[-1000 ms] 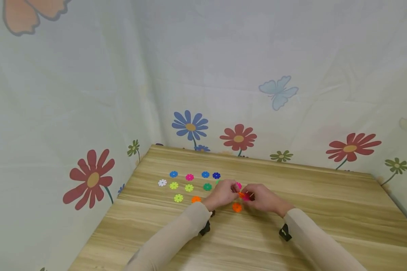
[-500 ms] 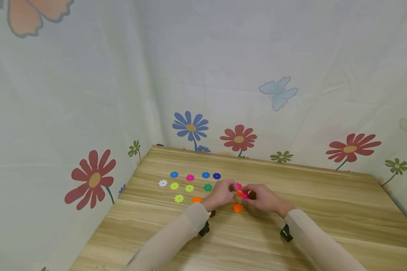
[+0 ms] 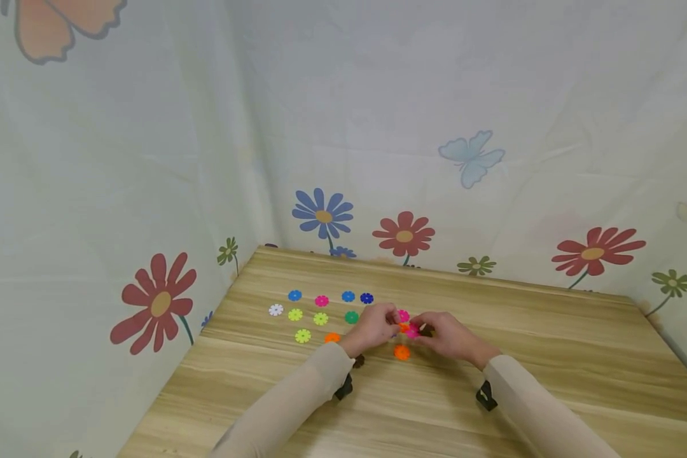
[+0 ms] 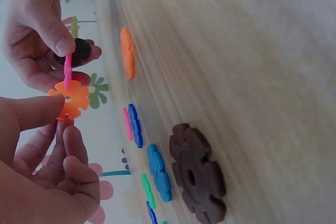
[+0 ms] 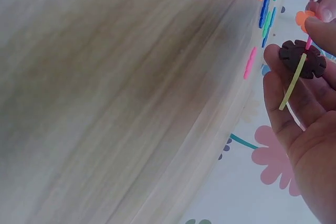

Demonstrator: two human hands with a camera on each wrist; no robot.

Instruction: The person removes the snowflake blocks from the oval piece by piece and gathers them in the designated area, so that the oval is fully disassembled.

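Note:
Both hands meet above the wooden table, holding notched, flower-shaped plastic discs. My left hand [image 3: 373, 329] pinches an orange disc [image 4: 77, 99] between thumb and fingers. The thumb and fingers of my right hand [image 3: 449, 335] grip a pink disc [image 4: 67, 69], seen edge-on in the left wrist view. Its end meets the orange disc's rim; I cannot tell how deep it sits in a notch. Joined to the pink disc are a dark brown disc [image 5: 292, 56] and a yellow disc [image 5: 293, 83], in front of the right fingers.
Loose discs lie flat on the table [image 3: 521, 381]: white [image 3: 276, 310], several yellow-green [image 3: 303, 336], blue [image 3: 294, 296], green [image 3: 352, 317] and pink [image 3: 322, 301]. An orange one [image 3: 402, 352] lies below the hands, a brown one [image 4: 197, 174] by the left wrist. Printed curtains [image 3: 349, 114] enclose the table.
The right hand's pink disc has turned and shifted slightly left, closer against the orange disc. Both hands keep their grips and nearly the same place. The loose discs stay put.

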